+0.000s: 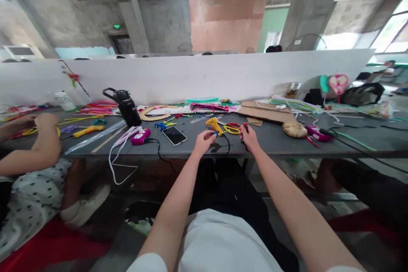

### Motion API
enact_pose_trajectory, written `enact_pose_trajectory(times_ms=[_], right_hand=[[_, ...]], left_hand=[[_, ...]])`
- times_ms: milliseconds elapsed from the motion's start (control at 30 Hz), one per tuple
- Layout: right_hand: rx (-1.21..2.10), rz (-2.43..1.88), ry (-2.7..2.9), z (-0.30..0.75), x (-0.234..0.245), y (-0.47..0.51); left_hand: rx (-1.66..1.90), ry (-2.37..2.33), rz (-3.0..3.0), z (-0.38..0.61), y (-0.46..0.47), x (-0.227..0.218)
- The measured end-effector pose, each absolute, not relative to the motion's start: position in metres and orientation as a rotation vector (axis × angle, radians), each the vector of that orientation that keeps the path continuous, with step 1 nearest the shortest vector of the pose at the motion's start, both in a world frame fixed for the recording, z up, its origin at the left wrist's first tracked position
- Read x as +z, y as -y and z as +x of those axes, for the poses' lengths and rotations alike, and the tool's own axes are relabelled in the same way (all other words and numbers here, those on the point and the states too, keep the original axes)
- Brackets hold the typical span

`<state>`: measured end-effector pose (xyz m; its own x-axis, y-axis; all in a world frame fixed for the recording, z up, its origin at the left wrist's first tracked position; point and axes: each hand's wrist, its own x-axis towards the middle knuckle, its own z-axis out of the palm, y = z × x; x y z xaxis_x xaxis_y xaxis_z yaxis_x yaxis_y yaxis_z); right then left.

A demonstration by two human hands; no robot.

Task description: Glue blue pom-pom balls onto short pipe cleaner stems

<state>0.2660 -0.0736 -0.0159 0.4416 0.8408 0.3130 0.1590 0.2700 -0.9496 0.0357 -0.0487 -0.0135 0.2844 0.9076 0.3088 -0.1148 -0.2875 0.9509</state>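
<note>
My left hand (203, 141) is at the table's near edge, fingers pinched round a small blue piece by the handle of a yellow glue gun (214, 125). My right hand (249, 137) is closed nearby on something small and dark that I cannot make out, next to yellow-handled scissors (232, 128). A smartphone (174, 135) lies face up to the left of my left hand. A black cord (227, 143) runs off the table edge between my hands.
A black bottle (126, 106), a pink device (140, 137) with white cables, piles of coloured pipe cleaners (208, 106), cardboard sheets (264, 111) and a white partition (204, 74) sit on the grey table (274, 140). Another person's arm (38, 144) rests at the left.
</note>
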Motion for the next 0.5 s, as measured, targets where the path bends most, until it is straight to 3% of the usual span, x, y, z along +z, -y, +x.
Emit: enact_pose_trajectory(times_ms=[200, 500], right_hand=[[0.473, -1.291, 1.223, 0.2643, -0.0139, 0.0737], [0.789, -1.352, 1.092, 0.2594, -0.0080, 0.0776]], left_hand=[[1.207, -0.816, 1.539, 0.0343, 0.0479, -0.0165], [1.184, -0.830, 1.542, 0.0381, 0.0448, -0.0196]])
